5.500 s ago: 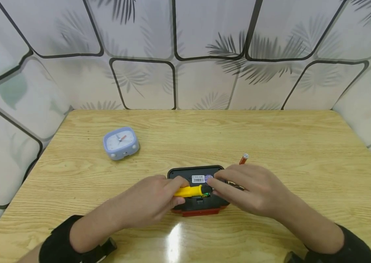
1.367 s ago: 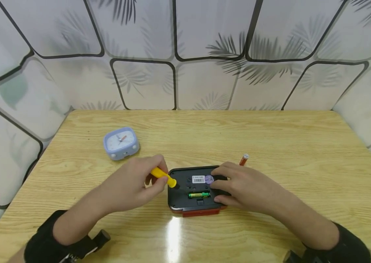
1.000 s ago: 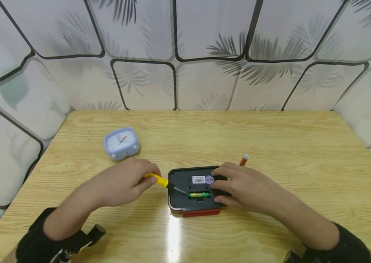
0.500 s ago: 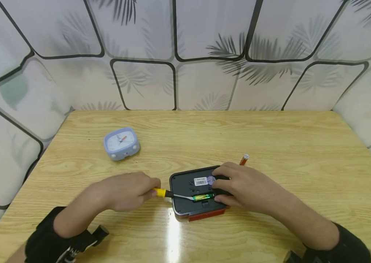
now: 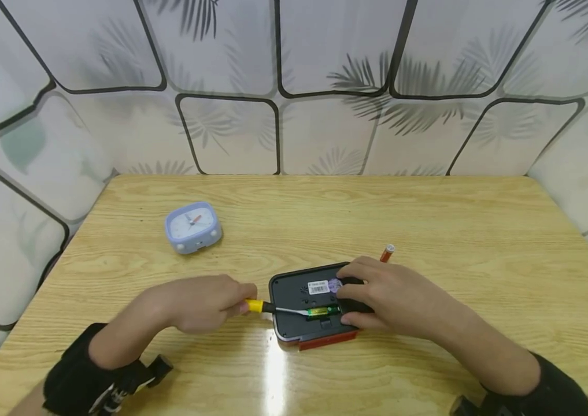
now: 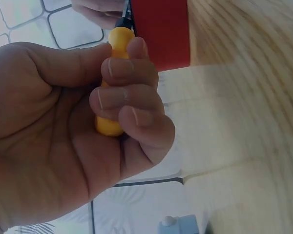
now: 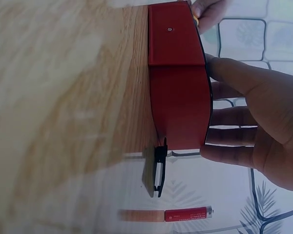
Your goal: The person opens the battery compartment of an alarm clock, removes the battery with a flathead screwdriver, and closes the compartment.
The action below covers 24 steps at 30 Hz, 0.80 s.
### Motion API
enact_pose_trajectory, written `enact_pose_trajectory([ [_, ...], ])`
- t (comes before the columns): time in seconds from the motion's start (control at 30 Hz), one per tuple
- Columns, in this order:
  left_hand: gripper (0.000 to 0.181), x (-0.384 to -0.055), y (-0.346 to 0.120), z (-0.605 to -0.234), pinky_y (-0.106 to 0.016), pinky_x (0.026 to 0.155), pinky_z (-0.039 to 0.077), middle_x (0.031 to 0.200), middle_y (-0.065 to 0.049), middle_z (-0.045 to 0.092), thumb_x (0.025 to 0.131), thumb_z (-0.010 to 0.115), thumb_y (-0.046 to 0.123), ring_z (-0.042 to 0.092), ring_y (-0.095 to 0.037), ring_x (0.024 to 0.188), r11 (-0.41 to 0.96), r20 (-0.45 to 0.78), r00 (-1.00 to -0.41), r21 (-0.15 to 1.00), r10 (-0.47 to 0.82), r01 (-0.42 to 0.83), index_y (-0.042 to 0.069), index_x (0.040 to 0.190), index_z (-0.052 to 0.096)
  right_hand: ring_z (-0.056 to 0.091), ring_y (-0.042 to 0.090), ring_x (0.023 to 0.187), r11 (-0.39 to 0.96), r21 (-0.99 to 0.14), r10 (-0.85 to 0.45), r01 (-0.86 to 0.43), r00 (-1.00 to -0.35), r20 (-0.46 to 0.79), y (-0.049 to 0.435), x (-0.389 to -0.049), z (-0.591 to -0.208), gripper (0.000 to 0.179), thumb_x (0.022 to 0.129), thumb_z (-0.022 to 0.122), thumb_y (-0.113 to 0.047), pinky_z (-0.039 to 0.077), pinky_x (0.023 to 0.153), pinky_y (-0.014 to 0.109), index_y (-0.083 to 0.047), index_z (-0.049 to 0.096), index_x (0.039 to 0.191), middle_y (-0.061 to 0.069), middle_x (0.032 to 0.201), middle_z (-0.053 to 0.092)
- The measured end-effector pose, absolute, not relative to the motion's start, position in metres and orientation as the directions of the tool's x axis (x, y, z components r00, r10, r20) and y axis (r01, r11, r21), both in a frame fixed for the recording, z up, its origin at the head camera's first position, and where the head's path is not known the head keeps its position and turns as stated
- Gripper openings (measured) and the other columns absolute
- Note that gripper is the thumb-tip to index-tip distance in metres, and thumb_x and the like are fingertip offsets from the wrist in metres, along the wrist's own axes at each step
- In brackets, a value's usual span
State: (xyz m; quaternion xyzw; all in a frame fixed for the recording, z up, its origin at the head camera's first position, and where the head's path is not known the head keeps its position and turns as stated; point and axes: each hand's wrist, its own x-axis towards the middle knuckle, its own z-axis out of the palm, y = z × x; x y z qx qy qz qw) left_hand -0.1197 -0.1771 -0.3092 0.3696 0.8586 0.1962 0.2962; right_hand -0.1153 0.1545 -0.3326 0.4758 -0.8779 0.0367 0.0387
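Note:
My left hand (image 5: 202,303) grips the yellow handle of a screwdriver (image 6: 121,41), fingers curled round it. The metal shaft reaches right across the black back of a red boxy device (image 5: 294,329). Its tip meets the left end of a green battery (image 5: 320,312), which lies in a slot in that back. My right hand (image 5: 392,297) rests on the device's right side. In the right wrist view, its fingers (image 7: 232,117) lie fairly straight on the black back and hold nothing. Part of the back is hidden under this hand.
A red battery (image 7: 188,214) stands upright on the table behind my right hand. Near the device is a small black plastic piece (image 7: 160,170), seen in the right wrist view. A light blue clock (image 5: 192,227) sits at the back left of the wooden table (image 5: 455,219).
Earlier the screwdriver was held across the slot, with my right fingers near it. My left hand then drew back left and brought the tip to the battery's left end. The device has turned slightly.

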Motion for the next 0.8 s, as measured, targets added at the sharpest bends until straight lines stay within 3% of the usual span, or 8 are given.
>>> enact_pose_trajectory([
  [0.2,0.015,-0.1213,-0.1787,-0.3111,-0.021,0.06,0.037,0.068,0.01,0.04,0.106,0.046,0.014,0.038,-0.003,0.06,0.63,-0.375,-0.52,0.594,0.767,0.5,0.013,0.093,0.054,0.061,0.02,0.113,0.542,-0.021,-0.834,-0.84,-0.54,0.116,0.1534,-0.1155,-0.3335,0.036,0.09,0.069,-0.05,0.057,0.087,0.036,-0.02,0.075,0.11,0.004,0.121,0.065],
  [0.8,0.014,-0.1203,-0.1724,-0.3121,-0.022,0.063,0.041,0.07,0.011,0.042,0.106,0.045,0.018,0.042,-0.002,0.062,0.603,-0.334,-0.52,0.6,0.786,0.526,0.015,0.097,0.055,0.062,0.021,0.111,0.535,-0.02,-0.837,-0.845,-0.533,0.126,0.1538,-0.1146,-0.3357,0.031,0.092,0.069,-0.045,0.057,0.086,0.036,-0.018,0.074,0.108,0.004,0.119,0.066],
])
